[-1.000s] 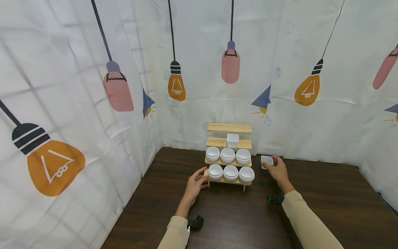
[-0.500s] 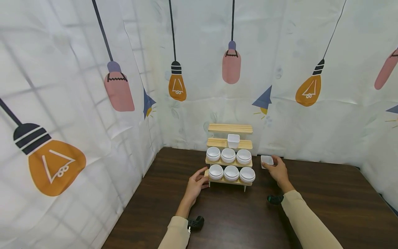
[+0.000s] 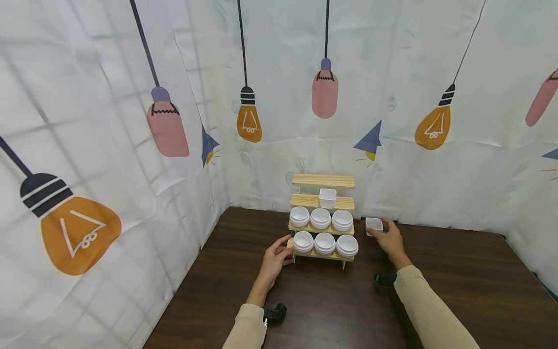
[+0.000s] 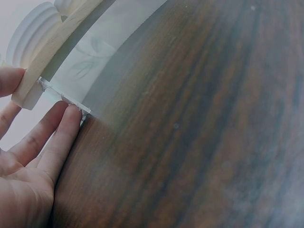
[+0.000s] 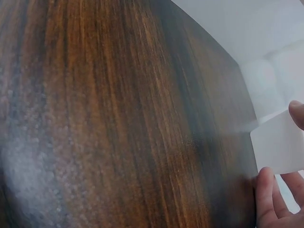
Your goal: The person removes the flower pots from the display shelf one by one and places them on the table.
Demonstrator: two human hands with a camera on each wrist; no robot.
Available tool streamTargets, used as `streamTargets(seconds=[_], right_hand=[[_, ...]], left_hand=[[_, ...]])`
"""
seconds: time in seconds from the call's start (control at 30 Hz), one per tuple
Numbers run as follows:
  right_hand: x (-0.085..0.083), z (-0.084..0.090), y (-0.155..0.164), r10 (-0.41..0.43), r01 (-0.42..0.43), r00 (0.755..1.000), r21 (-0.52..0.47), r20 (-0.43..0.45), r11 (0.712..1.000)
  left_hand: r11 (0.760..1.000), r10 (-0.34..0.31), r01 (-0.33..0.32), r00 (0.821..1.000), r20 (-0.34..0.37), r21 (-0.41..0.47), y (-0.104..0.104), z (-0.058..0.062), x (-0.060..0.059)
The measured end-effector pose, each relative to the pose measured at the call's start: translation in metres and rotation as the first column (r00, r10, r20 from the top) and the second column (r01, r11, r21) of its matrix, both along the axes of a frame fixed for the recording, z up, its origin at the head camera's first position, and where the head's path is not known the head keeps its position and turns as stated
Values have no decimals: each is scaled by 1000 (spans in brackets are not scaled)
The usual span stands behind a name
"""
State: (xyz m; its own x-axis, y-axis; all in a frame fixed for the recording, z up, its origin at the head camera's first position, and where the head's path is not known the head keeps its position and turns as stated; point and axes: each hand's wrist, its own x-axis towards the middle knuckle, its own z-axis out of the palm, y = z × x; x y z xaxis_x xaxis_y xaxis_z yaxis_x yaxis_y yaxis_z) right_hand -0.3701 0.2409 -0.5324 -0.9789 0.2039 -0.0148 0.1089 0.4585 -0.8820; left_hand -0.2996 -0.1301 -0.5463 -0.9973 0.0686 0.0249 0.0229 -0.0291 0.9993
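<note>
A tiered display stand point(image 3: 323, 181) with pale wooden boards stands toward the back of the table. My left hand point(image 3: 272, 261) grips the left end of its lowest board. In the left wrist view, the thumb lies against the wooden board point(image 4: 57, 45) and two fingertips touch the clear leg point(image 4: 64, 97) below. To the right of the stand, my right hand point(image 3: 391, 241) pinches a small white square bowl point(image 3: 373, 225) between thumb and fingers. Another square bowl point(image 3: 328, 198) sits on the second board from the top. Round white bowls point(image 3: 320, 218), stacked, fill the two lower boards, three stacks on each.
The dark wooden table point(image 3: 331, 305) extends in front of the stand and to both sides. White curtains point(image 3: 279, 160) printed with lamps hang behind it and at the left. Black wrist devices point(image 3: 274, 313) are worn on both wrists.
</note>
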Motion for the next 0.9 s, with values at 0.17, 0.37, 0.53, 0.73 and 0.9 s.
streamTargets(seconds=[0.17,0.37,0.53,0.73,0.9], right_hand=[[0,0,-1,2,-2,1000,-2,-2,1000],[0,1,-1,-1,1,1000,-15,-7,1000],[0,3,0,-9,8,1000,-11,-8,1000],[0,3,0,-9,9,1000,-9,-12,1000],[0,2,-1,-4,4,1000,-14,-11,1000]], left_hand=[[1000,1,-1,1000,4,4,-1,0,0],[1000,-15,15,1000,16,3,-2,0,-2],[1000,-1,1,1000,2,5,0,1,1],[1000,3,-3,1000,-2,7,0,-1,0],[1000,-7,7,1000,6,10,0,3,1]])
